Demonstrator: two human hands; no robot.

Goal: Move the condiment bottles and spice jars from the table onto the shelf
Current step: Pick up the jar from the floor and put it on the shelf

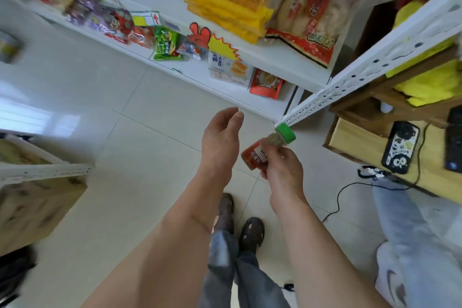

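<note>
1. Fingers of the right hand curl round the spice jar, which I see held tilted in the air, green cap up and to the right, near the white shelf post.
2. Left hand hangs just beside the jar, fingers loosely bent, holding nothing.
3. Below lies a pale tiled floor; I see the wearer's shoes on it.
4. White shelf ahead carries snack packets.
5. Wooden table at right bears a phone; a cardboard box stands left, with open floor between.
</note>
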